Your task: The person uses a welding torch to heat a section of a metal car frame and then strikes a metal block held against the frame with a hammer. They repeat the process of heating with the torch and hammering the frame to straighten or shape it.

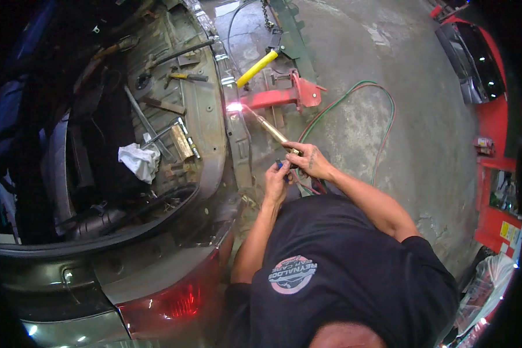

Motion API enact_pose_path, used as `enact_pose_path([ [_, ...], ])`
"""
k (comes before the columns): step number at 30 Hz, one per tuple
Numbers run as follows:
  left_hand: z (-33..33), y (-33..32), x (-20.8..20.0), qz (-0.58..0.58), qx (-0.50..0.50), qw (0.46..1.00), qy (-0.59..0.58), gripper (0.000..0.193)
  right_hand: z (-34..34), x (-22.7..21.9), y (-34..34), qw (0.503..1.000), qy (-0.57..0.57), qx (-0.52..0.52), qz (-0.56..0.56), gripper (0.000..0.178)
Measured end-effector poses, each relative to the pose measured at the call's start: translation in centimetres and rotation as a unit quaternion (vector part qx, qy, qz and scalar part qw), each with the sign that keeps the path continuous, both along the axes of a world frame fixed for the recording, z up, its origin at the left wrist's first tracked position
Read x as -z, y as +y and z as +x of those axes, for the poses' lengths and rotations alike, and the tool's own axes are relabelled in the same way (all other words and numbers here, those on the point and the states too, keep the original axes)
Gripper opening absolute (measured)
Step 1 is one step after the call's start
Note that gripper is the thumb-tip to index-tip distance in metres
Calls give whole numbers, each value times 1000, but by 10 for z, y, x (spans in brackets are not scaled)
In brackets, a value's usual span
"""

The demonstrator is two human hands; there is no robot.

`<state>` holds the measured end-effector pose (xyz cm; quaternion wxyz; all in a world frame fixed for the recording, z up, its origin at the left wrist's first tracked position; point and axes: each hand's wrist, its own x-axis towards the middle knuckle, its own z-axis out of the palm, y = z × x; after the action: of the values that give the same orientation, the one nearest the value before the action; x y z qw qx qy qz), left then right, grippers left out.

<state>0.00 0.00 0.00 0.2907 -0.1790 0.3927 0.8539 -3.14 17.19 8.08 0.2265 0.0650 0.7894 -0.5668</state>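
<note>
My right hand is closed around the rear of a brass gas torch. Its thin tip points up and left at the metal edge of the car body, where a bright white-pink glow hides the surface beneath. Just below and left of that hand, my left hand is closed with a small blue object at its fingertips; its kind is unclear. Green and red hoses loop out over the floor on the right and come back toward the torch's rear end.
Left of me lies the open car trunk floor, holding a hammer, a wood block, a white rag and several metal tools. A red clamp arm and yellow bar stand beside the glow. A red taillight sits lower left.
</note>
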Motion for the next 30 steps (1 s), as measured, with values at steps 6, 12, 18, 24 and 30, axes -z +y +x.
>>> enact_pose_path([
  [6,-4,-14,-5,-34,-33,999,8,22,-7,-16,-17,999,-13,10,-51,54],
  [12,-6,-13,-4,-15,-28,999,-1,21,-8,-13,-13,999,3,8,-41,54],
  [18,-3,0,-3,-14,-9,1000,0,21,-1,-6,-2,999,-14,20,-30,54],
  [24,-3,-5,1,-25,-22,999,-4,23,-5,-12,-6,999,-21,20,-42,53],
  [30,-9,-13,-9,-30,-30,999,-8,22,-12,-7,-13,999,-8,6,-44,52],
])
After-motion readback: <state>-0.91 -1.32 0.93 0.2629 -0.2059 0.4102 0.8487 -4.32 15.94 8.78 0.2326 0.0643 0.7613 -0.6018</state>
